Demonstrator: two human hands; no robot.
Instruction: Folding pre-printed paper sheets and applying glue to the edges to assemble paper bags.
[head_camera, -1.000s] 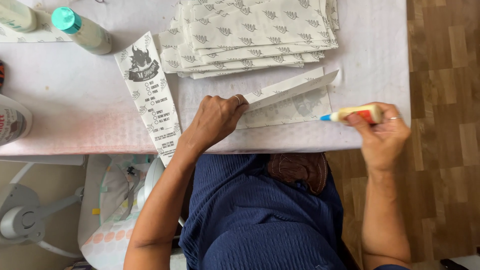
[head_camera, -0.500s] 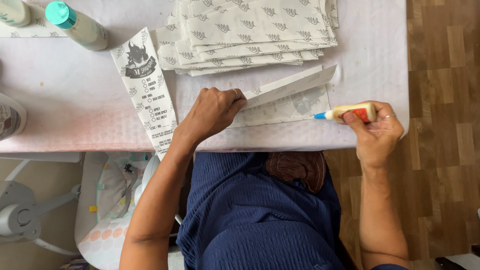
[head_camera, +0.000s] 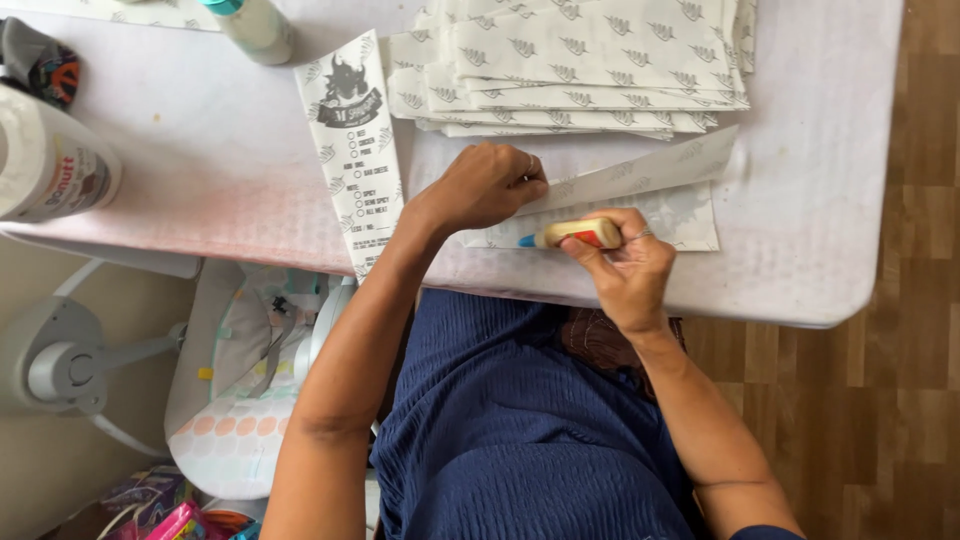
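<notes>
Right hand (head_camera: 622, 268) has come in from the table's right side and now sits just below the left hand (head_camera: 487, 186), glue stick with it. Glue stick (head_camera: 572, 235) lies sideways, blue tip pointing left, over the lower edge of the folded paper sheet (head_camera: 668, 213); fingers wrapped tight round its body, rear end hidden in the fist. Cannot tell if the tip touches paper. Left hand pressed flat-ish on the lifted paper flap (head_camera: 640, 173), fingertips pinning its left end down, not gripping anything; palm side hidden. Sheet's left part covered by both hands. Stack of patterned sheets (head_camera: 590, 60) above, cut off at top edge. Long printed strip (head_camera: 354, 150) to the left, its lower end hanging past the table (head_camera: 820, 200) edge. Bottle with teal cap (head_camera: 255, 25) at top, cropped. White container (head_camera: 45, 165) at far left, partly out of frame. Baby seat (head_camera: 240, 400) under the table, half hidden by the arm.
</notes>
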